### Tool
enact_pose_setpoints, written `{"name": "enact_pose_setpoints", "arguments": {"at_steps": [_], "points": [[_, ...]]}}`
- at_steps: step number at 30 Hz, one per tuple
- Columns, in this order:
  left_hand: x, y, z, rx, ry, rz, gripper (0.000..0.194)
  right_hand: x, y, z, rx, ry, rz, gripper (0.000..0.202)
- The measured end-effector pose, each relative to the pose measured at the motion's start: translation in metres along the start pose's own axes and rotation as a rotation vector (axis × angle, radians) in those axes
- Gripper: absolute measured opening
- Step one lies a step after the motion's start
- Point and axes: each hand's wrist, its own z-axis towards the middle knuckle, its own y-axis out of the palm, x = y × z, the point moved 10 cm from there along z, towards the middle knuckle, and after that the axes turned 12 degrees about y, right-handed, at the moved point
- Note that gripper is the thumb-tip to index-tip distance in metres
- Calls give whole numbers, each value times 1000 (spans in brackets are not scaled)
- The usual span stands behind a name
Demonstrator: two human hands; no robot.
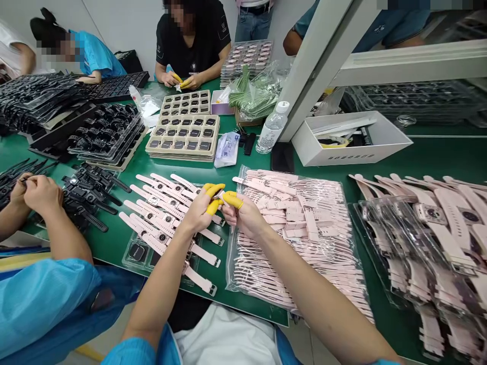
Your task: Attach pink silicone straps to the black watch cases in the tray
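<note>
My left hand [202, 208] and my right hand [240, 210] meet above the table, yellow covers on some fingertips. Between them they pinch a small dark and silvery piece [219, 194], mostly hidden by the fingers; it looks like a watch body. Under and left of my left hand, pink-strapped watches [167, 219] lie in rows on a clear plastic tray [134, 257]. Beneath my right hand and to its right, a clear bag [297, 243] is packed with pink straps, and several loose pink straps [291, 210] lie on top.
Stacked trays of pink-strapped watches [426, 253] stand at the right. Behind are a white box [350, 142], a bottle [273, 126], a phone [282, 157] and beige trays [182, 137]. A co-worker's hands [40, 192] are at the left, near black watches [89, 192].
</note>
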Motion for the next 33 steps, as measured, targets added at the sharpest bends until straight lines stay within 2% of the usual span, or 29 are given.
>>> {"name": "enact_pose_setpoints", "arguments": {"at_steps": [3,8,11,16,18,22,24,27,30,32,33], "points": [[2,1,-1,-27,3,-4,43,0,-5,-1,27,41,-16,45],[-5,9,-5,-139,-2,207,42,1,-16,1,76,112,-89,45],[-10,14,-7,-193,-32,217,42,2,-18,1,103,123,-149,46],[-12,11,-8,-92,-87,-12,39,-1,-17,-2,131,60,-225,49],[-17,10,-9,-11,-140,-107,39,-3,-17,-3,127,33,-207,52],[-29,1,-14,242,-262,-279,37,-4,-16,-2,128,-3,-203,54],[-31,-3,-15,343,-296,-367,35,3,-12,1,96,48,-226,53],[-40,-13,-21,523,-393,-527,46,21,-7,4,34,179,-309,53],[-56,-39,-38,818,-484,-565,56,31,-9,3,-7,272,-445,55],[-61,-61,-51,1018,-487,-519,55,33,-15,2,-3,303,-510,56],[-63,-67,-56,1080,-489,-498,54,30,-19,2,18,297,-521,55]]}}
